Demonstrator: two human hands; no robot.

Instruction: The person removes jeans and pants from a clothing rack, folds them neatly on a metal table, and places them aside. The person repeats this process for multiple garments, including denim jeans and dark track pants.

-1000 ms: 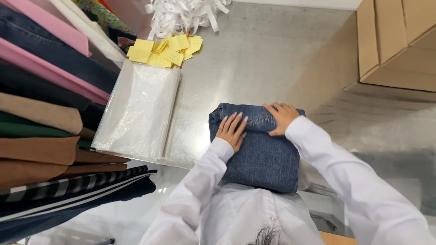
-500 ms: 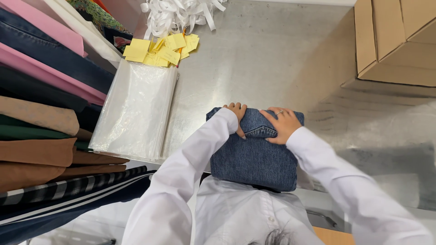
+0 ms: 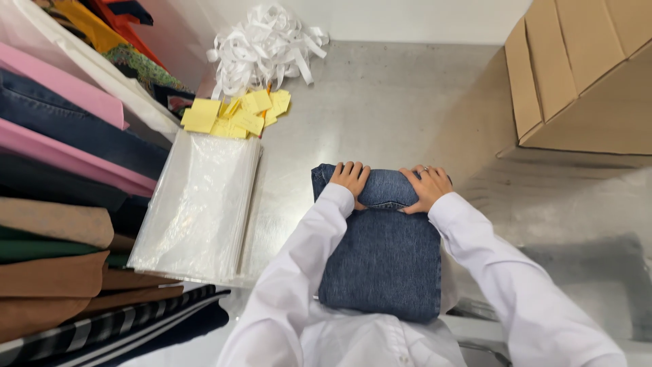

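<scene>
**Both hands press the far end of folded jeans on a steel table**

At the far left, a stack of folded clothes (image 3: 61, 224) lies in layers of pink, dark blue, tan, green, brown and stripes. Just beside it on the table (image 3: 380, 102) sits a pile of clear plastic bags (image 3: 197, 211), flat and squared up. At the far end of the bags lie loose yellow paper tags (image 3: 234, 115), and just beyond them a tangle of white ribbon strips (image 3: 265, 44).

Near the middle, close to the person's body, the folded jeans (image 3: 380, 258) lie flat on the table, a neat blue denim rectangle. The left hand (image 3: 350, 178) rests on the far left corner of the jeans, fingers curled over the edge and gripping the denim. The right hand (image 3: 426, 187) sits on the far right corner, fingers spread and pressed flat on the cloth rather than closed around it. Both arms are in white sleeves (image 3: 502, 272).

At the right, a brown cardboard box (image 3: 584, 75) stands well apart from the jeans.
</scene>
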